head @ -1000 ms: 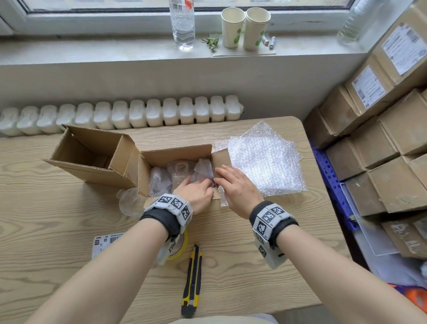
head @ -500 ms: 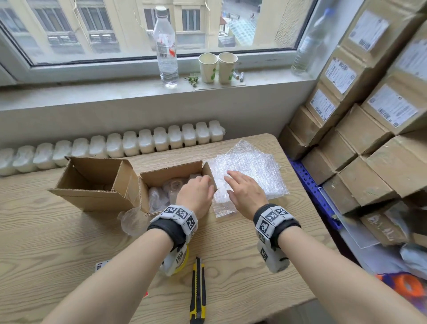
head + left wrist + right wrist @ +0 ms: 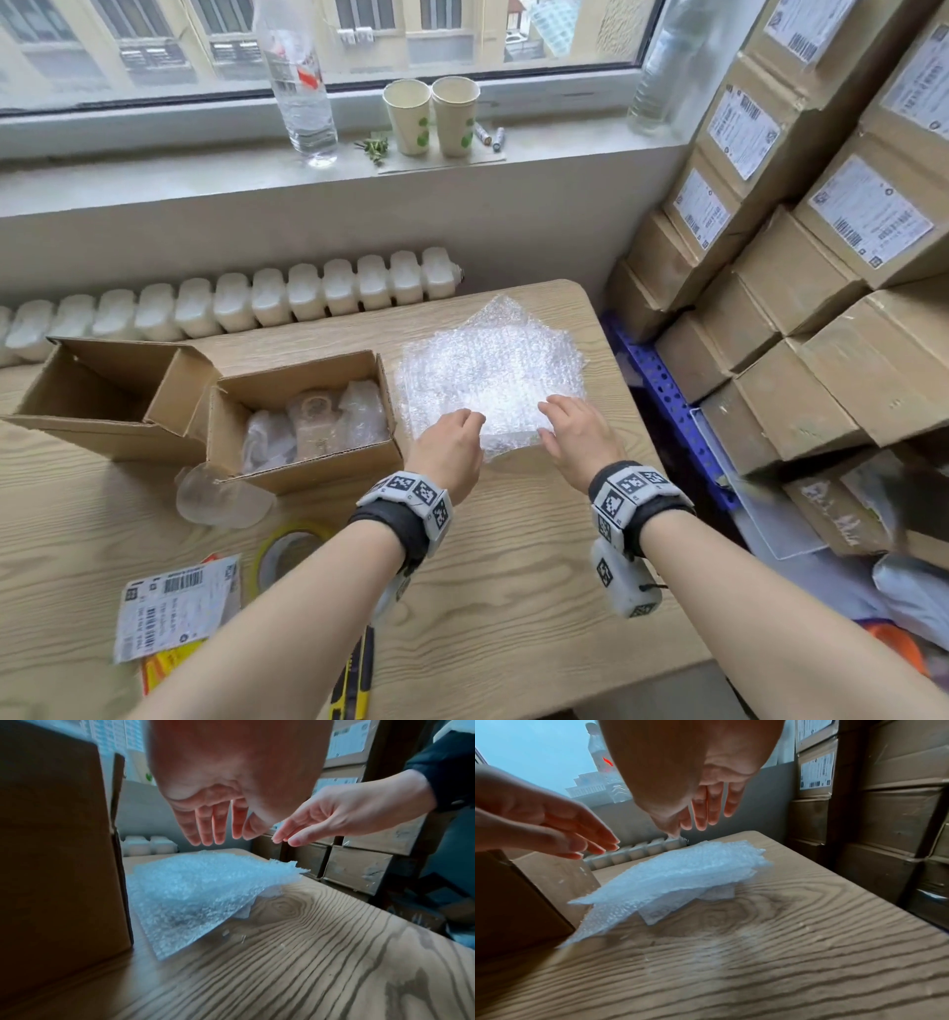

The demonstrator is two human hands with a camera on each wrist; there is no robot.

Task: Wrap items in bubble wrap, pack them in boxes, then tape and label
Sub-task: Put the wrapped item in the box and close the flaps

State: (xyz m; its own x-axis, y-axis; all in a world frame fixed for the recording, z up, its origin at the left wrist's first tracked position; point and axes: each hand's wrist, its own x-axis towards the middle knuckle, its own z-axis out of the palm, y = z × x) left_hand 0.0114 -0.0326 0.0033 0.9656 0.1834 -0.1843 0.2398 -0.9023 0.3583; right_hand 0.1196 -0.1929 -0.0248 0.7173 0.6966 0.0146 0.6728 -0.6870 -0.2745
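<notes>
A stack of bubble wrap sheets [image 3: 493, 370] lies on the wooden table [image 3: 513, 591], right of an open cardboard box [image 3: 308, 470] that holds wrapped items [image 3: 313, 421]. My left hand [image 3: 452, 447] hovers over the stack's near edge, fingers [image 3: 205, 827] straight and pointing down, holding nothing. My right hand [image 3: 575, 437] hovers beside it, fingers [image 3: 706, 811] also straight and empty. In the wrist views both hands sit just above the bubble wrap [image 3: 200, 888] [image 3: 680, 874], not touching it.
A second open box [image 3: 102, 395] lies at the left. A tape roll [image 3: 287, 550], shipping labels [image 3: 174, 606], a utility knife [image 3: 354, 683] and a clear item [image 3: 221, 498] lie near the front. Stacked labelled boxes [image 3: 821, 257] fill the right; a radiator [image 3: 257, 303] runs behind.
Both hands left the open box and moved right over the bubble wrap stack. The head view also lifted toward the window.
</notes>
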